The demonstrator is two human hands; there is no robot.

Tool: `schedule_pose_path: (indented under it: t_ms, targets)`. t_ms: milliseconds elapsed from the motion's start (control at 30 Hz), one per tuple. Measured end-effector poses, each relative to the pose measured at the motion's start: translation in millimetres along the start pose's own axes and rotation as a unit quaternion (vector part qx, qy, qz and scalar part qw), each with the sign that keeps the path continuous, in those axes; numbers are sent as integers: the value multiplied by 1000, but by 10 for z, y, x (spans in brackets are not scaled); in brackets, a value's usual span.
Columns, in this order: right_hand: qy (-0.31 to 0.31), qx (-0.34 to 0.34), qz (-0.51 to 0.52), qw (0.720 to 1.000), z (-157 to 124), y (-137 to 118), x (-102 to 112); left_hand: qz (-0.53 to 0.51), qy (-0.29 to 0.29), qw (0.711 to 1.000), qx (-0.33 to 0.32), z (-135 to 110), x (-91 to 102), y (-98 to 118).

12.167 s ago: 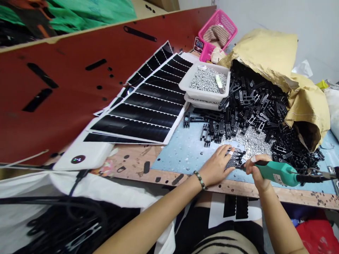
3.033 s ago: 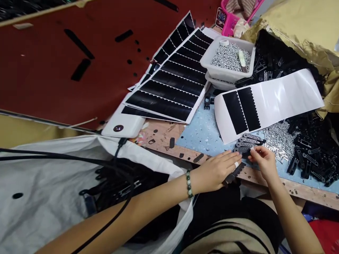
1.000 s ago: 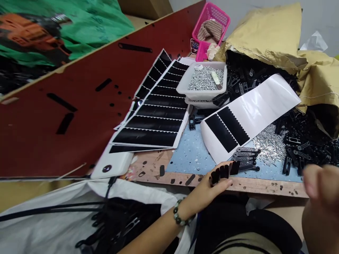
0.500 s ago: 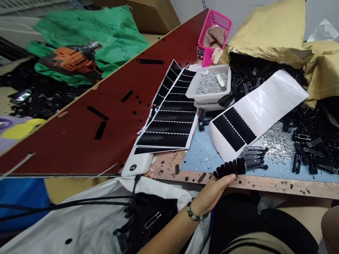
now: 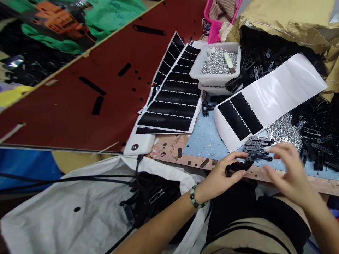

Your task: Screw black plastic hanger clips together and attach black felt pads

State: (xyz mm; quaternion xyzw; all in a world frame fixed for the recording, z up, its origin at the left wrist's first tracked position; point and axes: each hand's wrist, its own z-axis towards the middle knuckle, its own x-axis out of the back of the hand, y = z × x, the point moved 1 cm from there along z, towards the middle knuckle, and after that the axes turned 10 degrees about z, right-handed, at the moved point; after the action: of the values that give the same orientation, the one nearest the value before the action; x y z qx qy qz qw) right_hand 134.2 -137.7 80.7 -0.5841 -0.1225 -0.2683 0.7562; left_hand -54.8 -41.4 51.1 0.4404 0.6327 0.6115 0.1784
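Note:
My left hand (image 5: 221, 174), with a beaded bracelet at the wrist, is closed on a black scalloped sticker strip (image 5: 237, 167) at the table's front edge. Thumb and fingers pinch it, covering part of it. To the right, my right hand (image 5: 291, 173) hovers slightly blurred, thumb and fingers apart, nothing plainly held. Just beyond both hands, several slotted black plastic parts (image 5: 255, 148) lie in a row on the blue mat. Behind them rests a white backing sheet (image 5: 283, 88) with two black sticker strips (image 5: 241, 116) on it.
A heap of silver screws (image 5: 284, 130) and loose black parts (image 5: 321, 144) spread on the right. A white tub of screws (image 5: 194, 67) stands behind sticker sheets (image 5: 169, 102). A red-brown board (image 5: 106, 60) slants along the left; below hangs a white sack (image 5: 92, 197).
My right hand has come into view from the right. The strip in my left hand has turned and lies lower between the fingers. The view has shifted, so the table contents appear higher.

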Motion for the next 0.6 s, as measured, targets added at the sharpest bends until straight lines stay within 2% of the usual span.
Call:
schedule_pose_path:
  t_ms: [100,200,267,333,400,467,533,600]
  targets:
    - [-58,0,-48,997,-1,69,-210,57,10,997,-48,-2,-72,-11]
    - [-81,-22,-16,996,-60,153,-292,92,64,990,-82,-6,-104,-65]
    - [-52,-57,32,996,-77,234,-258,131,121,978,-104,-9,-65,-116]
    - [11,-112,69,991,-64,345,-210,205,153,956,-140,-7,-2,-174]
    - [63,-163,91,980,-27,463,-206,300,133,926,-188,4,40,-234]
    - [78,-195,102,972,19,557,-258,380,87,894,-219,25,41,-288]
    - [79,-206,100,970,60,610,-336,428,53,875,-221,54,14,-327]
    - [81,-207,89,971,89,630,-397,450,36,867,-211,86,-20,-347]
